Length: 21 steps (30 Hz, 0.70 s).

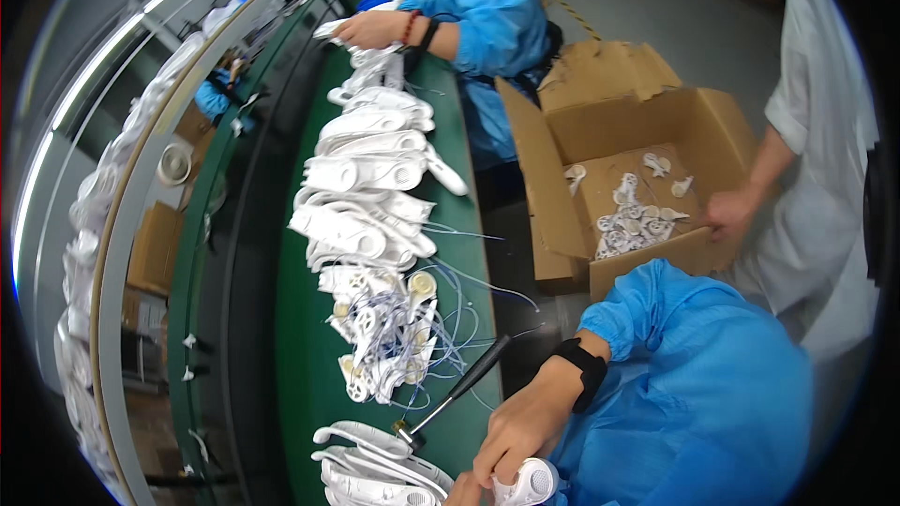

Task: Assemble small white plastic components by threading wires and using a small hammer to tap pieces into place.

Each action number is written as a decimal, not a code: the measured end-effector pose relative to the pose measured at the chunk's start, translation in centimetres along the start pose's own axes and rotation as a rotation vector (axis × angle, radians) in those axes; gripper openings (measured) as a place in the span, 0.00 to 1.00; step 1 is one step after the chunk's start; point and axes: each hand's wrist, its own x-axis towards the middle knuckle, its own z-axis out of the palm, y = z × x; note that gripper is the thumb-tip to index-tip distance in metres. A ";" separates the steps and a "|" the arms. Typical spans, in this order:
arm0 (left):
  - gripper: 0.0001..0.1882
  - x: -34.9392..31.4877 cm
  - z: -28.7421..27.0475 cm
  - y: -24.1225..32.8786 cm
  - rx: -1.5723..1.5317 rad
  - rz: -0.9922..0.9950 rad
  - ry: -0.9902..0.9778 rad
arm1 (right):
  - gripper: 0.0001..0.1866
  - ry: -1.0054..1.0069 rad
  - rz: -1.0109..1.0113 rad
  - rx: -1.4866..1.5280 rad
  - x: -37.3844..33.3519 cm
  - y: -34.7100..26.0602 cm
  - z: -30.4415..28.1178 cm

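Note:
My right hand (525,426) is closed around a white plastic housing (532,483) with a round grille, at the bottom edge. Only a small part of my left hand (463,490) shows, its fingers bent against the same piece; the rest is cut off. Left of my hands lie stacked white curved shells (380,468). A small hammer (459,394) with a black handle leans there, its metal head touching the shells. Beyond it sits a heap of small white parts with thin wires (384,328).
More white shells (366,169) run along the green bench (305,319). A co-worker in blue (487,9) handles shells at its far end. At right, another person's hand (736,211) grips an open cardboard box (647,112) holding small white parts. A rail (202,47) stands left.

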 end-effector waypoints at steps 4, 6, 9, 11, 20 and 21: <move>0.31 0.9 0.7 0.1 -0.045 -0.011 -0.019 | 0.16 0.044 0.093 -0.121 -1.5 -0.8 -0.6; 0.32 0.9 0.8 0.3 -0.103 -0.077 -0.037 | 0.21 0.019 0.183 -0.219 -2.5 -1.3 -1.0; 0.34 0.2 1.0 -0.7 -0.218 -0.198 0.018 | 0.19 -0.023 0.225 -0.340 -4.0 -2.5 -2.4; 0.40 -0.2 1.4 -1.5 -0.485 -0.262 0.097 | 0.13 0.024 0.197 -0.401 -5.3 -3.5 -3.1; 0.43 -3.2 2.1 -5.2 -0.709 -0.376 0.207 | 0.06 0.628 0.440 -0.924 -12.3 -10.9 -13.4; 0.43 -2.9 2.2 -5.1 -0.706 -0.380 0.205 | 0.08 0.871 0.520 -0.946 -13.6 -11.3 -14.1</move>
